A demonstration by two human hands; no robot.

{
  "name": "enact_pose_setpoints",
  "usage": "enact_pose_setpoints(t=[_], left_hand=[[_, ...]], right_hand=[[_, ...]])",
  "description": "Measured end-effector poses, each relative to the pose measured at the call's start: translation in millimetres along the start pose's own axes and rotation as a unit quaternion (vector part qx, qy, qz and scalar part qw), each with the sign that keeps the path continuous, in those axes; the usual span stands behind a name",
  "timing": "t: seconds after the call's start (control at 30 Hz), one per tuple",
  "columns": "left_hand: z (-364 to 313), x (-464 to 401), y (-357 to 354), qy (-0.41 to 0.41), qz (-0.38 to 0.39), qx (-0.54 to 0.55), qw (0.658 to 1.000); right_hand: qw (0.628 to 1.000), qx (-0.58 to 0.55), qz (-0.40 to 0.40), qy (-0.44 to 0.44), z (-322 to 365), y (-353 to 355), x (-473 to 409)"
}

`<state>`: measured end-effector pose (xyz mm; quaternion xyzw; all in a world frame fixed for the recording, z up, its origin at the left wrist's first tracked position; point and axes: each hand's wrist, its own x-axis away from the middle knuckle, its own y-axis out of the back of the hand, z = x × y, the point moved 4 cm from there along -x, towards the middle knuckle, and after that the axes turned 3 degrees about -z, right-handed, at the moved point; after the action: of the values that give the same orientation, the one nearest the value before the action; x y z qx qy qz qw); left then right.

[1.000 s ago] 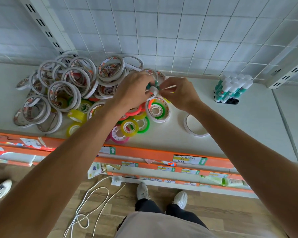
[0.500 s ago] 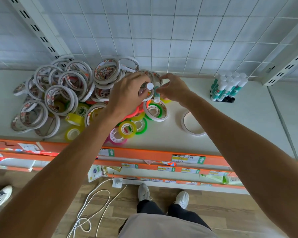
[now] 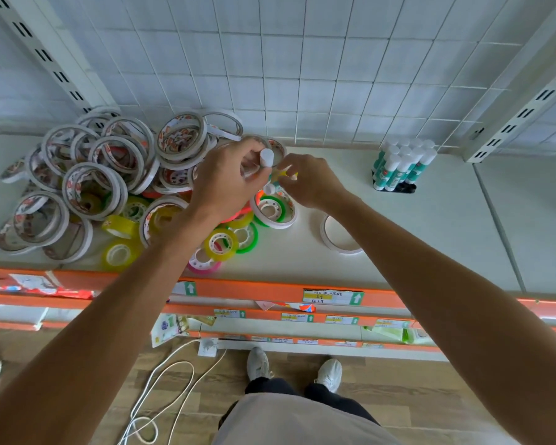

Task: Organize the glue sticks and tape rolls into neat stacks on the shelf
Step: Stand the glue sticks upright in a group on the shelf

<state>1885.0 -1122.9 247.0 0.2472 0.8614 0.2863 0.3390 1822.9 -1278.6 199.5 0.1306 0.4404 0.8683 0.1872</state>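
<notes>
Pinching a glue stick (image 3: 266, 157), left hand (image 3: 228, 179); right hand (image 3: 312, 184) pinches another (image 3: 270, 189).

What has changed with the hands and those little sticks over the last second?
The left hand now holds a white-capped glue stick upright above the tape pile; the right hand has dropped slightly, pinching something small. The upright cluster of glue sticks stayed put.

Orange shelf edge (image 3: 270, 289), green-white glue sticks (image 3: 402, 168)

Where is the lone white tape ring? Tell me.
In the head view, the white ring lies flat on the shelf, right of the tape pile, under the right forearm.
</notes>
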Motion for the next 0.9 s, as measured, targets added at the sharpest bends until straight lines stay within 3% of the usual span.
enact_pose_setpoints(t=[0.3, 0.43, 0.67, 0.9], left_hand=[[0.3, 10.3, 4.9, 0.013, -0.015, 0.004, 1.0], [2.1, 13.7, 5.8, 0.018, -0.006, 0.02, 1.0], [-12.4, 9.4, -10.2, 0.0, 0.027, 0.035, 0.999], [-36.6, 0.8, -57.0, -0.006, 0.09, 0.085, 0.992]], right_hand=[[0.996, -0.055, 0.0, -0.07, -2.9, -1.4, -5.7], [0.996, -0.063, 0.015, -0.056, -6.7, 3.0, 9.2], [0.957, -0.272, -0.09, -0.045, -28.8, 27.7, 52.1], [0.941, -0.301, -0.147, -0.046, -84.1, 59.9, 94.8]])
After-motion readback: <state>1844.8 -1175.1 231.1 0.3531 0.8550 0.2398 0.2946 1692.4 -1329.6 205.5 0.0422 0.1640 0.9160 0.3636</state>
